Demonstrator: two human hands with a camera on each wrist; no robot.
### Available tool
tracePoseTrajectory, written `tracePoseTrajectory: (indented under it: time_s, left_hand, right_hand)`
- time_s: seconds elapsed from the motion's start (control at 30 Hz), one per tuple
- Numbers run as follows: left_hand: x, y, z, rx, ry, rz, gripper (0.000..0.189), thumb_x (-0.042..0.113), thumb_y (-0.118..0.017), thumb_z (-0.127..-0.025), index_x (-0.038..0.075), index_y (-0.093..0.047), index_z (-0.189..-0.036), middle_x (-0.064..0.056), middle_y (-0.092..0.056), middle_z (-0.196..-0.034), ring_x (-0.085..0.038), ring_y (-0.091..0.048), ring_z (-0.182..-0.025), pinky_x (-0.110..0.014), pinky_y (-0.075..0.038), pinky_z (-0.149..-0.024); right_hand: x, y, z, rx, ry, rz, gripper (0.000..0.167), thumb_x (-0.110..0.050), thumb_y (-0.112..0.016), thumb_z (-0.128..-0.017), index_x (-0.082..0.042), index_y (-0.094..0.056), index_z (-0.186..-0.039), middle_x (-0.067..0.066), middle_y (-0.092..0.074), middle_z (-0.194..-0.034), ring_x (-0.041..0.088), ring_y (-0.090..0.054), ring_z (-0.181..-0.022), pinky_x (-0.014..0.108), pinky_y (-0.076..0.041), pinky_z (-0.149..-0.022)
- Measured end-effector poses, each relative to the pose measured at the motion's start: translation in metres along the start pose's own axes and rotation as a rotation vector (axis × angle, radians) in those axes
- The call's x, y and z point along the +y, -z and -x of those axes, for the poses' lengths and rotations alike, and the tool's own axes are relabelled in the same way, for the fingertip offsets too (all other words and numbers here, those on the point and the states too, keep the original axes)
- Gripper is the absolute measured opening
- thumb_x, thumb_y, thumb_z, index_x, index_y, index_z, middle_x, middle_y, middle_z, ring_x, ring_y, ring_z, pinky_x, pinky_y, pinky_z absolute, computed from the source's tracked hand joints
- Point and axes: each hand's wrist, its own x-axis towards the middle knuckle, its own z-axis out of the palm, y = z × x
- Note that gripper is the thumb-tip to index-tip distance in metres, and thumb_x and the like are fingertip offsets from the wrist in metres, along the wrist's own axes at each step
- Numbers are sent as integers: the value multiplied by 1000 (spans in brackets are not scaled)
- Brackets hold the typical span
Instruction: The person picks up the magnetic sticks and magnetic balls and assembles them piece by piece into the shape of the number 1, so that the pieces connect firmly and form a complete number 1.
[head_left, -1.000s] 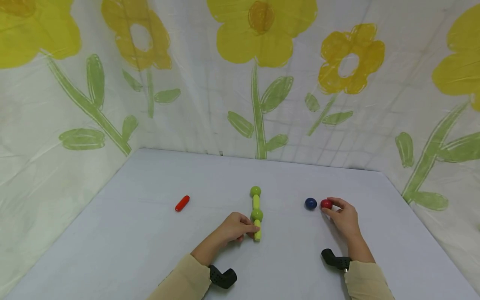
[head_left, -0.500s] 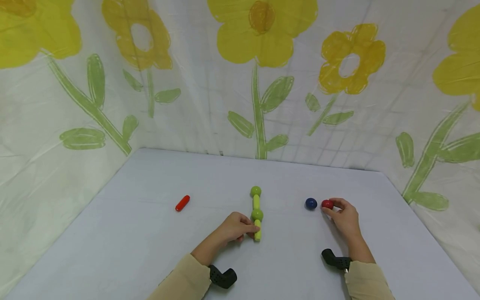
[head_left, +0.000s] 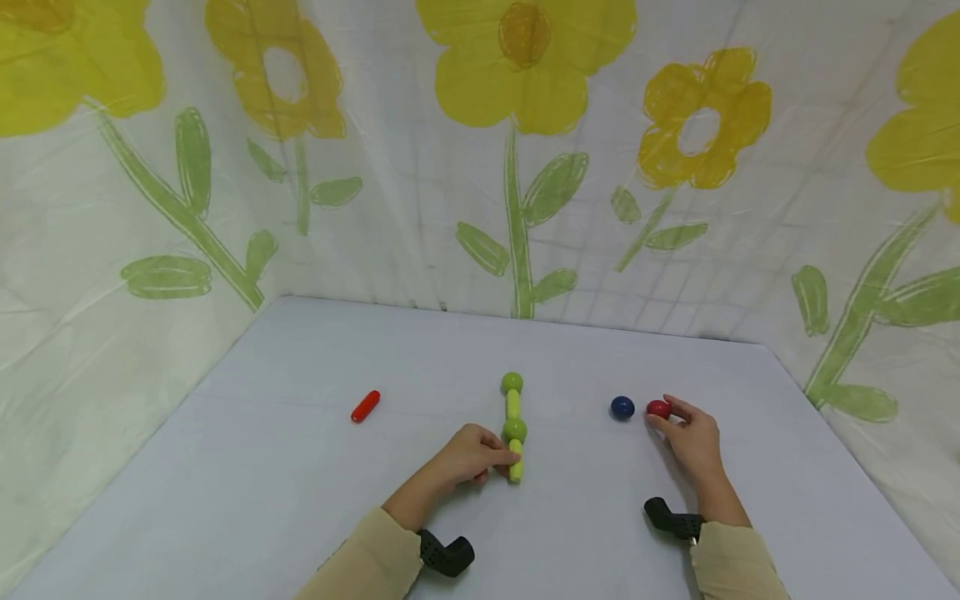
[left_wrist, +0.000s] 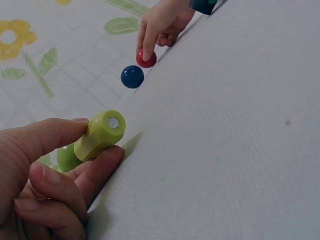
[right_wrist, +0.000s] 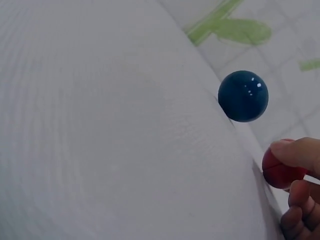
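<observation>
Red ball (head_left: 657, 409), pinched by the right hand (head_left: 694, 440) near the blue ball (head_left: 622, 407), could, I'd say, roll off if that grip slackens, while the left hand (head_left: 468, 457) pinches a green rod (left_wrist: 101, 135) beside a green ball (head_left: 515, 429).

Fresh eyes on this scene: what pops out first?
Probably the yellow flowers across the backdrop behind the table. Next, the green chain running down mid-table, its near end in the left hand's grip. Then the red ball on the right side, in the right hand's grip, just right of the blue ball.
</observation>
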Motion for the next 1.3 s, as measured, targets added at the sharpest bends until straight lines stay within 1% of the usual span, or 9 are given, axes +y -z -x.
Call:
tracePoseTrajectory:
  time_s: [0.1,0.27,0.5,0.7,0.9,1.03,1.13,1.23,1.3]
  left_hand:
    - [0,0,0,2,0,-6,18,19,-74,-86,2,-68,-84,0,-66,-68,-4,-38,-43,-17,-30,-42]
    - [-1,0,-1,6,-1,-15,18,19,-74,-86,2,-69,-84,0,-65,-67,-4,-38,-43,-18,-31,-43]
    - [-2,0,-1,7,1,-14,18,19,-74,-86,2,-68,-84,0,-65,-68,-4,-38,-43,-18,-31,-42]
    - [-1,-1,0,4,9,-9,18,19,-75,-86,2,-69,-84,-1,-66,-69,-4,-38,-43,-18,-30,-42]
    - [0,0,1,6,18,-8,18,19,-75,-86,2,-68,-84,-1,-66,-69,-4,-38,-43,-18,-30,-42]
    - [0,0,0,6,17,-7,18,19,-75,-86,3,-68,-83,-1,-66,-69,-5,-38,-43,-18,-30,-42]
    - [-1,0,-1,3,15,-4,18,19,-75,-86,3,-68,-82,-1,-67,-70,-5,-38,-43,-19,-31,-42]
    - [-1,0,-1,2,11,-1,18,19,-75,-86,3,-68,-83,-1,-67,-70,-5,-38,-43,-18,-31,-43]
    - [-1,0,-1,3,10,-2,18,19,-75,-86,3,-68,-83,-1,-67,-70,-5,-38,-43,-18,-30,-42]
  right_hand:
    - [0,-1,1,13,-33,-42,52,-18,-71,-89,1,-54,-135,25,-55,-127,11,-48,-73,18,-42,-59]
    - [2,-3,1,30,-49,-82,50,-19,-72,-89,0,-55,-132,24,-56,-127,11,-49,-79,16,-44,-62]
    - [4,-5,4,36,-62,-114,49,-20,-74,-88,1,-55,-128,24,-57,-126,7,-49,-75,17,-45,-61]
    - [3,-4,9,27,-62,-99,47,-20,-73,-89,1,-53,-125,25,-58,-125,6,-50,-70,17,-45,-60]
    - [3,-6,14,41,-24,-31,43,-22,-72,-90,1,-52,-121,27,-60,-121,10,-49,-66,20,-42,-56]
    - [3,-7,19,61,22,5,40,-21,-71,-90,2,-52,-117,28,-61,-116,12,-47,-62,21,-39,-54]
    - [3,-7,25,61,37,20,40,-19,-71,-90,3,-50,-116,29,-62,-115,12,-47,-60,22,-38,-53]
    - [2,-7,30,49,47,22,41,-17,-71,-89,3,-50,-117,30,-61,-116,12,-46,-60,22,-37,-52]
    - [2,-7,32,42,65,31,44,-16,-71,-89,3,-51,-124,30,-61,-118,12,-45,-60,22,-36,-52]
